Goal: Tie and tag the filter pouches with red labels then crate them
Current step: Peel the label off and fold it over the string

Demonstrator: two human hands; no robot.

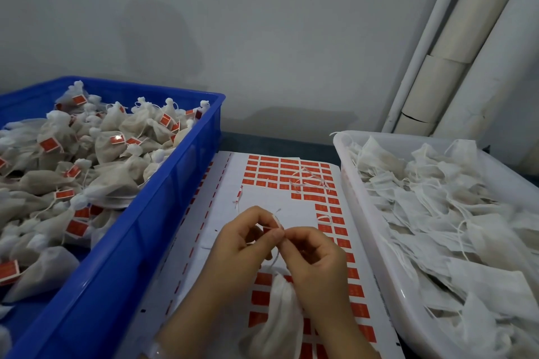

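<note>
Label (276, 221) and string (272, 264) sit pinched between our left hand (245, 239) and right hand (315, 259); blue crate (131, 256) holds tagged pouches (116, 140), white tray (367, 227) untagged ones (437, 213).

Packing workshop — blue crate (175, 213) of tagged pouches (110, 143)

Legible text: none. Red labels (268, 167) on the backing sheet (262, 201) and tagged pouches (108, 144): print blurred, unreadable.
</note>
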